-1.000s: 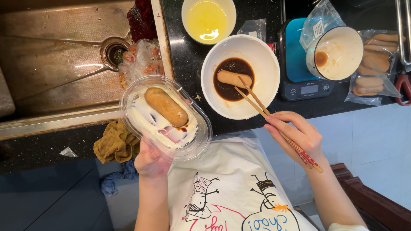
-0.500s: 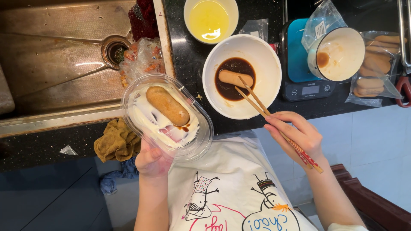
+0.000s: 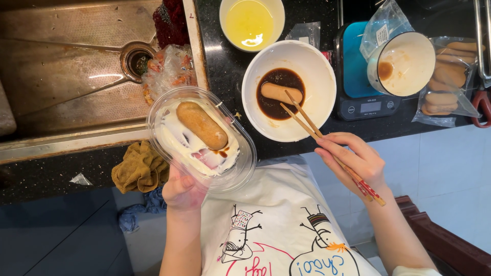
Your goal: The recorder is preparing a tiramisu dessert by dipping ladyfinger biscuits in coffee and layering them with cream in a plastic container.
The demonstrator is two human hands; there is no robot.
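Chopsticks (image 3: 327, 148) pinched in right hand (image 3: 353, 161) fingers, tips at biscuit (image 3: 280, 92) lying in dark liquid of white bowl (image 3: 312, 71). Left hand (image 3: 183, 191) fingers grip clear tub (image 3: 240, 168) from below; second biscuit (image 3: 202, 125) on cream inside.

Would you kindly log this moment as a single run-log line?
left hand: holds clear tub with one biscuit | right hand: chopsticks at second biscuit in white bowl
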